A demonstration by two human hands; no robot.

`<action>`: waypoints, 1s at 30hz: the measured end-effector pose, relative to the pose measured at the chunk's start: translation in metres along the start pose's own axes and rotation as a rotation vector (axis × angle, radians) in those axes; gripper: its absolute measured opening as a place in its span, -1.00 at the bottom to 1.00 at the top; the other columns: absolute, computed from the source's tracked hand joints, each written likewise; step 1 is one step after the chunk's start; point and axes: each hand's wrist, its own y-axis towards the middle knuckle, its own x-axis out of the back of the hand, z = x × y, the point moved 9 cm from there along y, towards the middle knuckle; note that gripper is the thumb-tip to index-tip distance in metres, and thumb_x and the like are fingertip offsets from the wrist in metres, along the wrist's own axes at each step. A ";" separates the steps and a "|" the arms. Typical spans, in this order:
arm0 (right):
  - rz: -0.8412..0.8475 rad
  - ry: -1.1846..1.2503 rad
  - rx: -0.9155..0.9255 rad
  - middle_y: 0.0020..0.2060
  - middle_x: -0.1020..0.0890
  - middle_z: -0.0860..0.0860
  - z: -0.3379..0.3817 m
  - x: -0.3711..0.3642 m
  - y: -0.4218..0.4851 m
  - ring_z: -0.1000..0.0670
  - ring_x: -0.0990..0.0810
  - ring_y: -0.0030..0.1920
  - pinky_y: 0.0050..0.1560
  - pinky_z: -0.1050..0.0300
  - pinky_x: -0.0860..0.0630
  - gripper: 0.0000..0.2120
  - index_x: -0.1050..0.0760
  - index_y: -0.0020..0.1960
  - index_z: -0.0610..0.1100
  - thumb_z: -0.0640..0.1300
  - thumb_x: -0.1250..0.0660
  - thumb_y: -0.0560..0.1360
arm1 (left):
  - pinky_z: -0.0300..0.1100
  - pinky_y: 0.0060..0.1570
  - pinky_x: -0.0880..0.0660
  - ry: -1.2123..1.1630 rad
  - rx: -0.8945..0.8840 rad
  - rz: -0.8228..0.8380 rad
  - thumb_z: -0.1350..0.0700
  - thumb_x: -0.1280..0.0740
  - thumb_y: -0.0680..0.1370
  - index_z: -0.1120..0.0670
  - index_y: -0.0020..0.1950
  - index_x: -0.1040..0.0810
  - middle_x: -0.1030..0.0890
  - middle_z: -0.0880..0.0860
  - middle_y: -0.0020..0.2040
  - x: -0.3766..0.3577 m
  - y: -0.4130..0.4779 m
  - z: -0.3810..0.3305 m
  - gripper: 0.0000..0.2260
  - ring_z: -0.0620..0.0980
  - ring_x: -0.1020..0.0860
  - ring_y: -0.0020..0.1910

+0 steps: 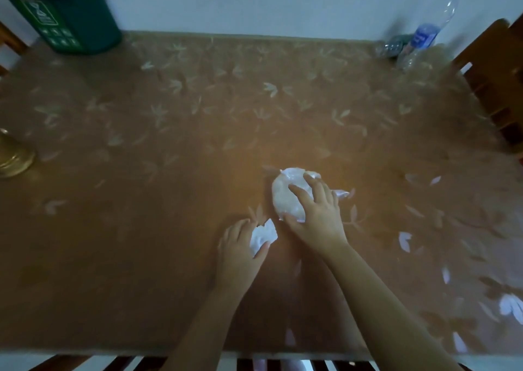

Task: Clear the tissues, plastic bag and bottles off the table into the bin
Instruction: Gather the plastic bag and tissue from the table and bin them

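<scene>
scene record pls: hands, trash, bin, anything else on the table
left hand: pinches tissue, near front edge of table
right hand: fingers curved over bag
bag: crumpled, on table, just beyond tissue
bottles: clear, far right corner, untouched; count unclear
bin: green, far left corner
other: gold object at left edge, cut off by frame

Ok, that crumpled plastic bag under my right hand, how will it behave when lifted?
Probably floppy: the plastic bag is wrinkled and bunched under your right hand, so it should squash rather than hold shape. Likely light, since it looks thin and translucent. A loose corner sticks out, so it may trail or unfold.
</scene>
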 end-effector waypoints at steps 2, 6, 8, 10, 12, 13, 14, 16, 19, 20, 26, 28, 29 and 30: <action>0.017 0.014 -0.012 0.27 -0.42 -0.26 -0.004 -0.008 0.003 -0.31 -0.34 0.29 0.15 -0.38 -0.33 -0.47 -0.43 0.23 -0.12 -0.01 -0.43 0.30 | -0.07 0.04 -0.45 0.002 0.002 0.010 0.02 -0.44 0.32 0.14 0.07 -0.58 -0.62 0.09 0.04 -0.006 0.000 0.005 -0.63 0.11 -0.57 0.01; 0.047 0.060 -0.041 0.30 -0.41 -0.19 -0.010 -0.022 0.008 -0.25 -0.30 0.33 0.22 -0.34 -0.28 -0.45 -0.41 0.27 -0.11 0.01 -0.41 0.32 | -0.13 0.03 -0.42 -0.009 0.008 0.019 0.10 -0.53 0.30 0.14 0.08 -0.57 -0.61 0.05 0.03 -0.012 0.000 0.008 -0.61 0.07 -0.56 -0.01; 0.072 0.087 -0.051 0.30 -0.42 -0.16 -0.012 -0.028 0.008 -0.23 -0.29 0.34 0.25 -0.29 -0.26 -0.45 -0.41 0.28 -0.11 -0.02 -0.44 0.33 | -0.19 -0.02 -0.39 -0.023 -0.009 0.016 0.13 -0.54 0.28 0.11 0.05 -0.57 -0.61 0.03 -0.01 -0.011 0.000 0.004 -0.63 0.05 -0.56 -0.06; 0.068 0.119 -0.057 0.26 -0.46 -0.14 -0.016 -0.031 0.008 -0.23 -0.31 0.32 0.22 -0.25 -0.30 -0.48 -0.45 0.25 -0.14 -0.06 -0.46 0.33 | -0.20 -0.05 -0.38 -0.032 -0.012 0.019 0.16 -0.54 0.26 0.10 0.03 -0.58 -0.60 0.02 -0.05 -0.012 0.000 0.003 -0.63 0.04 -0.55 -0.09; 0.070 0.154 -0.069 0.21 -0.48 -0.13 -0.019 -0.033 0.008 -0.22 -0.32 0.30 0.16 -0.19 -0.36 -0.51 -0.47 0.22 -0.15 -0.09 -0.48 0.32 | -0.23 -0.05 -0.37 -0.045 0.011 0.015 0.18 -0.52 0.29 0.11 0.01 -0.59 -0.59 0.03 -0.07 -0.013 -0.002 0.006 -0.68 0.05 -0.54 -0.10; 0.060 0.168 -0.068 0.19 -0.49 -0.13 -0.019 -0.033 0.008 -0.22 -0.34 0.29 0.12 -0.15 -0.39 -0.52 -0.48 0.20 -0.15 -0.10 -0.48 0.32 | -0.26 -0.05 -0.36 -0.057 0.022 0.004 0.17 -0.48 0.31 0.11 0.00 -0.59 -0.59 0.03 -0.07 -0.012 -0.002 0.008 -0.72 0.05 -0.54 -0.11; 0.044 0.176 -0.065 0.16 -0.51 -0.14 -0.019 -0.032 0.007 -0.22 -0.36 0.26 0.07 -0.09 -0.41 -0.54 -0.50 0.18 -0.16 -0.12 -0.48 0.32 | -0.30 -0.05 -0.34 -0.074 0.036 -0.009 0.13 -0.42 0.35 0.11 -0.01 -0.60 -0.58 0.03 -0.08 -0.011 -0.003 0.009 -0.76 0.05 -0.54 -0.12; 0.010 0.187 -0.060 0.10 -0.53 -0.14 -0.018 -0.029 0.007 -0.23 -0.40 0.19 -0.02 0.04 -0.41 -0.58 -0.53 0.14 -0.18 -0.16 -0.49 0.31 | -0.31 -0.06 -0.31 -0.116 0.064 -0.019 0.06 -0.26 0.40 0.12 -0.03 -0.60 -0.56 0.03 -0.09 -0.010 -0.005 0.012 -0.76 0.02 -0.53 -0.12; -0.035 0.217 -0.052 -0.01 -0.55 -0.13 -0.016 -0.025 0.005 -0.21 -0.46 0.07 -0.12 0.08 -0.42 -0.65 -0.56 0.06 -0.20 -0.22 -0.50 0.29 | -0.30 -0.08 -0.36 -0.192 0.093 -0.030 0.07 -0.20 0.42 0.12 -0.05 -0.60 -0.49 -0.05 -0.09 -0.008 -0.009 0.013 -0.75 -0.02 -0.52 -0.12; -0.047 0.227 -0.053 -0.04 -0.55 -0.13 -0.016 -0.025 0.004 -0.20 -0.47 0.04 -0.14 0.07 -0.44 -0.67 -0.56 0.03 -0.20 -0.23 -0.49 0.29 | -0.31 -0.09 -0.37 -0.212 0.110 -0.030 0.11 -0.23 0.42 0.12 -0.05 -0.60 -0.47 -0.08 -0.09 -0.006 -0.010 0.014 -0.78 -0.04 -0.52 -0.12; -0.096 0.295 -0.077 -0.16 -0.55 -0.11 -0.011 -0.018 -0.005 -0.15 -0.48 -0.11 -0.25 0.10 -0.38 -0.83 -0.58 -0.10 -0.20 -0.20 -0.39 0.31 | -0.26 -0.14 -0.44 -0.282 0.180 -0.096 0.18 -0.29 0.41 0.09 -0.09 -0.59 -0.42 -0.15 -0.10 0.011 -0.016 0.016 -0.87 -0.07 -0.51 -0.14; -0.094 0.327 -0.090 -0.15 -0.55 -0.10 -0.011 -0.015 -0.009 -0.13 -0.48 -0.11 -0.25 0.11 -0.38 -0.85 -0.58 -0.10 -0.20 -0.20 -0.38 0.33 | -0.30 -0.17 -0.40 -0.301 0.189 -0.144 0.19 -0.30 0.40 0.09 -0.09 -0.59 -0.42 -0.19 -0.11 0.022 -0.021 0.014 -0.87 -0.10 -0.50 -0.15; -0.096 0.339 -0.097 -0.15 -0.55 -0.10 -0.011 -0.014 -0.011 -0.13 -0.48 -0.11 -0.25 0.10 -0.38 -0.86 -0.58 -0.10 -0.20 -0.24 -0.41 0.33 | -0.35 -0.17 -0.37 -0.308 0.189 -0.166 0.17 -0.30 0.39 0.09 -0.09 -0.59 -0.42 -0.21 -0.10 0.027 -0.023 0.012 -0.86 -0.14 -0.49 -0.14; -0.100 0.343 -0.105 -0.15 -0.55 -0.11 -0.011 -0.012 -0.014 -0.14 -0.49 -0.11 -0.24 0.09 -0.39 -0.85 -0.58 -0.10 -0.20 -0.27 -0.43 0.33 | -0.40 -0.16 -0.35 -0.313 0.186 -0.183 0.16 -0.29 0.39 0.08 -0.08 -0.59 -0.42 -0.22 -0.09 0.032 -0.026 0.009 -0.85 -0.18 -0.49 -0.13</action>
